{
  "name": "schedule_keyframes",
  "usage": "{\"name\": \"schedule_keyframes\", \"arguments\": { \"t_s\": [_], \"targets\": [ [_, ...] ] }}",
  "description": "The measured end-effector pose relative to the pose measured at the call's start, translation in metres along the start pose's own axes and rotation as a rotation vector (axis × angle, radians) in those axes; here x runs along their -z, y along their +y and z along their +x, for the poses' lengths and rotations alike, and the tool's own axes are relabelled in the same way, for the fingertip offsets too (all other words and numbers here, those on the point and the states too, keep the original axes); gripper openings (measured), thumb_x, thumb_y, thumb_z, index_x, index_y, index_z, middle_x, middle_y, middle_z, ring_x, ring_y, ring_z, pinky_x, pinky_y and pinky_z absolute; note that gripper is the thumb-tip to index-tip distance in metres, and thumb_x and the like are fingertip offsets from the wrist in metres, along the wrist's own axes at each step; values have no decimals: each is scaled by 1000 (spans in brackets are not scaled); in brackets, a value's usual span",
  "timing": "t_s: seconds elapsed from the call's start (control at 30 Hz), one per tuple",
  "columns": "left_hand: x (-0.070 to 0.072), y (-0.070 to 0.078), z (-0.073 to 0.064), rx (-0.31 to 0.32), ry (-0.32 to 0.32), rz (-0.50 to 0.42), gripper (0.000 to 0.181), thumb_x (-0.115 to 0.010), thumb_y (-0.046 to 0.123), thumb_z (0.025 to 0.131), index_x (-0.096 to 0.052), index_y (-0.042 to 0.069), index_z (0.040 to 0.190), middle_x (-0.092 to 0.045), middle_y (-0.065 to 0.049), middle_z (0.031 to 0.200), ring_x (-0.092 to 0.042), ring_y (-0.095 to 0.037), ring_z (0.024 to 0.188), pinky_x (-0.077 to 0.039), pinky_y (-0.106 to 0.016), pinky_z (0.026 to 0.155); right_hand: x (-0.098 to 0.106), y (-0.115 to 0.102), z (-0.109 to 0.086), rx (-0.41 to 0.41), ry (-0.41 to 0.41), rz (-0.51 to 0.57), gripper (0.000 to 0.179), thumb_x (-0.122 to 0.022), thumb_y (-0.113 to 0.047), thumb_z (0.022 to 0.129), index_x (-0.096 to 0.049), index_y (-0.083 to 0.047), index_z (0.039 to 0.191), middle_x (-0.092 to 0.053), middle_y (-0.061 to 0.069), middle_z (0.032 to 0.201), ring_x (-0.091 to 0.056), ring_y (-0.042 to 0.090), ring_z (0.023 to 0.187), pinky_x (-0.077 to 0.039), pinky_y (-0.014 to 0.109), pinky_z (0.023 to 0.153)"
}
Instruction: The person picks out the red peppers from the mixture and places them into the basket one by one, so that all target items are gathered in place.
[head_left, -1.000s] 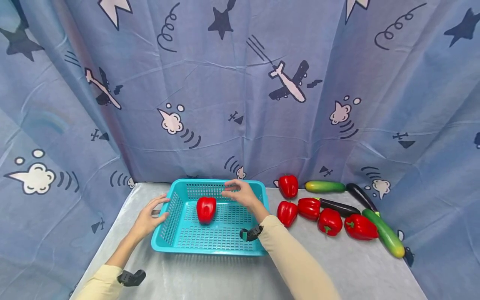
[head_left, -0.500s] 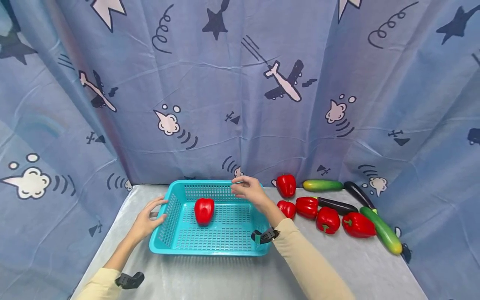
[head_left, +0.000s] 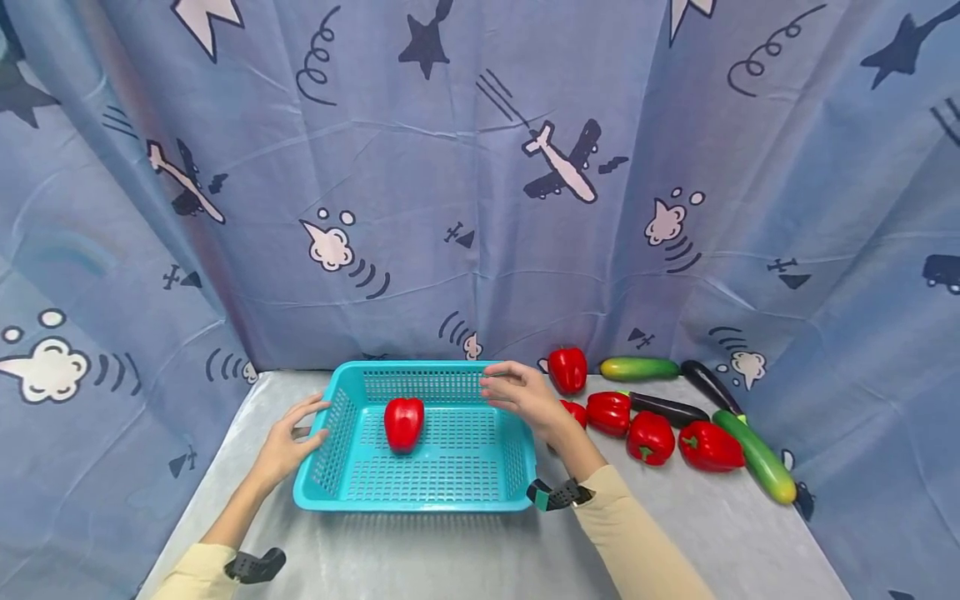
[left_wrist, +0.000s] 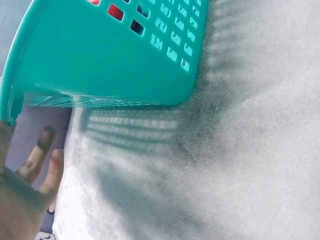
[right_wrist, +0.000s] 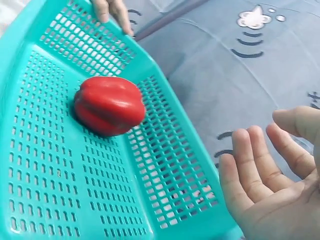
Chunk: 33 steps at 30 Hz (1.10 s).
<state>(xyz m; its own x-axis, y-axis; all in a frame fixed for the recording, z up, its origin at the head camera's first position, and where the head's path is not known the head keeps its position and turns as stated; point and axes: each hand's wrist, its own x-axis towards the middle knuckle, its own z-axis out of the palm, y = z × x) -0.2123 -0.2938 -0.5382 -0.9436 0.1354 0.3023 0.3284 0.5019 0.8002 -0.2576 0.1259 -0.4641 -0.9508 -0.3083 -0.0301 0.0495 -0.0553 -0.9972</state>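
A red bell pepper lies in a turquoise perforated basket on the table. My left hand rests with thumb and a fingertip on the basket's left rim. In the left wrist view, other fingers of this hand extend loosely outside the basket wall. Over the back right corner of the basket, my right hand holds nothing, its fingers spread and slightly bent. The right wrist view shows that palm beside the rim, with the pepper well away from it.
Right of the basket lie several more red bell peppers, one partly hidden behind my right hand. Among them are dark eggplants and green-yellow cucumbers. A patterned blue curtain hangs behind the table.
My right hand has moved from above the basket's inside rightward to its back right corner. The left hand stays at the left rim, and the pepper keeps its place in the basket.
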Motion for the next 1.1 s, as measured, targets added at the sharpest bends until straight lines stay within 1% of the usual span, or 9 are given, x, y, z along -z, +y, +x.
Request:
{"name": "schedule_keyframes", "arguments": {
  "t_s": [0.13,0.27,0.33,0.43,0.6,0.73,0.8,0.9,1.1],
  "targets": [
    [1,0,-1,13,-9,-11,47,-71,-3,93,-57,-5,138,-38,-27,153,-60,-50,112,-56,-47,87,10,-1,-8,-24,32,-21,44,-68,-16,99,-53,6,135,-65,21,124,-62,41,116,-51,48,97],
    [3,-2,-2,7,-5,-16,47,-71,-3,93,-57,-5,138,-39,-27,153,-61,-49,111,-56,-46,86,21,-2,-12,-30,47,-39,42,-67,-15,100,-54,4,135,-61,26,129,-62,41,117,-51,47,96],
    [4,-3,-1,3,-6,-20,47,-72,-3,92,-58,-5,137,-39,-27,152,-60,-49,111,-56,-46,86,26,-3,-14,-35,50,-27,41,-66,-14,100,-54,4,135,-59,29,131,-61,42,118,-51,46,97],
    [5,-2,0,7,-11,-23,47,-72,-2,92,-58,-6,137,-39,-27,152,-61,-50,109,-57,-45,85,35,-4,-17,-40,57,-27,42,-67,-15,100,-53,4,135,-57,30,133,-59,44,120,-51,44,96],
    [4,0,5,11,-9,-3,46,-74,-2,91,-59,-5,134,-40,-27,151,-61,-51,110,-56,-53,85,45,-10,-21,-56,67,-18,48,-67,-17,100,-50,7,137,-58,27,132,-59,44,120,-50,45,97],
    [2,-1,8,-23,19,14,41,-74,-5,88,-63,-3,128,-42,-26,150,-61,-51,109,-55,-58,83,50,-12,-24,-70,56,15,47,-66,-18,101,-50,6,137,-54,30,138,-57,45,122,-50,46,99],
    [0,-3,9,-42,39,32,39,-74,-6,88,-65,-3,125,-43,-26,149,-62,-51,108,-55,-59,82,53,-12,-25,-79,59,22,45,-67,-19,100,-52,4,135,-53,29,139,-57,45,123,-49,47,99],
    [-4,-7,9,-49,66,35,35,-73,-6,88,-66,-2,123,-44,-26,148,-63,-50,107,-56,-58,81,57,-13,-28,-89,63,18,45,-68,-20,99,-53,2,135,-54,28,138,-57,44,123,-49,47,99],
    [-9,-9,9,-53,94,3,31,-68,-9,89,-67,-3,120,-44,-25,148,-63,-50,107,-55,-61,81,72,-12,-32,-90,73,-9,49,-66,-20,101,-49,5,139,-56,26,135,-65,33,113,-46,50,101]
  ]
}}
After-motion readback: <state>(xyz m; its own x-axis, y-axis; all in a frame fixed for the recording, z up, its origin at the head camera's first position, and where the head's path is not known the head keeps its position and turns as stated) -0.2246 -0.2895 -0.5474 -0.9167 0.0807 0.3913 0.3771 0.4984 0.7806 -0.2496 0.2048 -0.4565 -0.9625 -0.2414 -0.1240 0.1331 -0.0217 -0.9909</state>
